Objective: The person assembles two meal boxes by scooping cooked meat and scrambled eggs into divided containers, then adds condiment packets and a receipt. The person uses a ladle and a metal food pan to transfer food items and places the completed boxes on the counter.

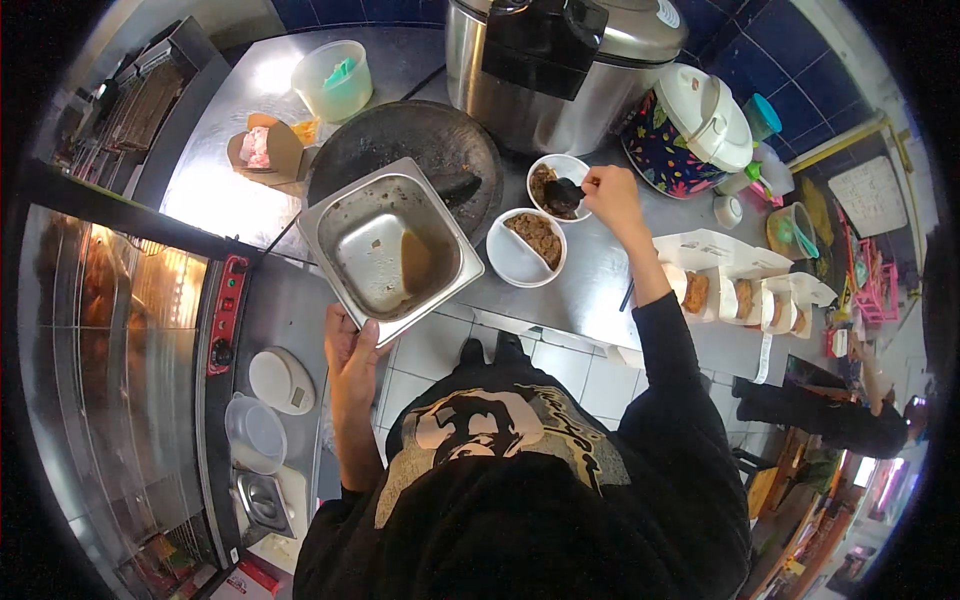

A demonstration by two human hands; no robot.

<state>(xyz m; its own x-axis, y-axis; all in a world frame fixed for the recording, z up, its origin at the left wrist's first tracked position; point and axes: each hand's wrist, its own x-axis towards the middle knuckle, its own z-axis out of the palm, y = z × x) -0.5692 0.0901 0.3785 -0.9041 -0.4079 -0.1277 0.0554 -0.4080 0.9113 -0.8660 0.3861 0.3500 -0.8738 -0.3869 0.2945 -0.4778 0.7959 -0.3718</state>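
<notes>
My left hand (352, 352) grips the near edge of a square steel food pan (350, 235), thumb over the rim. A little brown liquid lies in the pan, which is held partly over a round dark stone slab (350, 140). With closed fingers, my right hand (612, 197) holds a black spoon (564, 194) whose bowl is down in a white bowl (570, 163) of brown minced food. Just nearer stands a second white bowl (515, 264), split by a divider, with brown minced food (538, 238) on one side only.
Behind the bowls stand a large steel cooker (600, 90) and a flowered pot with a white lid (690, 120). Open white boxes of browned food (735, 260) sit at right. At left are a heated glass cabinet (120, 330), a scale (280, 380) and a clear tub (332, 85).
</notes>
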